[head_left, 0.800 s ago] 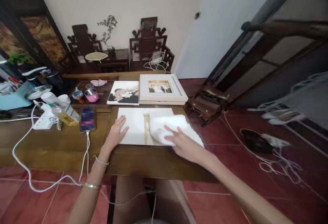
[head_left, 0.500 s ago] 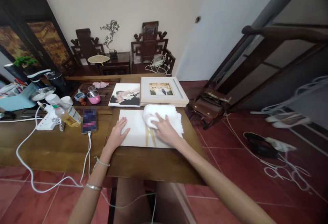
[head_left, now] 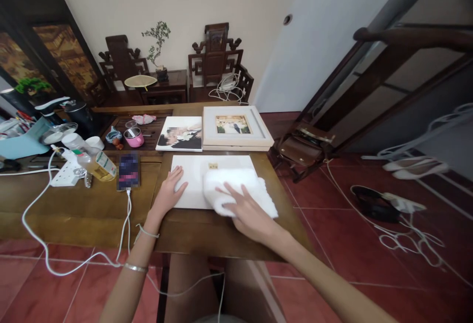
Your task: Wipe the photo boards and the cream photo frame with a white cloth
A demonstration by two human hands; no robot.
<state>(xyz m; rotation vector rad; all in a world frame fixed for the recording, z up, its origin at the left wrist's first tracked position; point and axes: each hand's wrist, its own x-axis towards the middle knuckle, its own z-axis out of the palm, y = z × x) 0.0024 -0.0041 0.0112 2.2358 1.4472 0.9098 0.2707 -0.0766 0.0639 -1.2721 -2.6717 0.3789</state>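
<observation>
A flat white panel [head_left: 190, 180] lies on the wooden table, with a small gold-coloured metal plate [head_left: 213, 165] near its far edge. My left hand [head_left: 172, 189] rests flat on the panel's left edge, fingers stretched out and holding nothing. My right hand [head_left: 246, 209] presses on a bunched white towel [head_left: 236, 180], with the fingers bent into its fluffy surface. The towel covers the panel's right part and hangs past its near right edge.
Behind the panel lie a framed picture [head_left: 258, 128] and a photo panel [head_left: 162, 140]. Leftward are a phone [head_left: 128, 171] on a white cable, an oil-coloured bottle [head_left: 101, 165], a power strip [head_left: 62, 177] and a pink cup [head_left: 135, 137]. A wooden stand with a brown bag [head_left: 301, 150] is to the right.
My right hand has pulled the towel towards me and slightly right, uncovering the metal plate and covering the gold-coloured strips seen before. My left hand keeps its place on the panel.
</observation>
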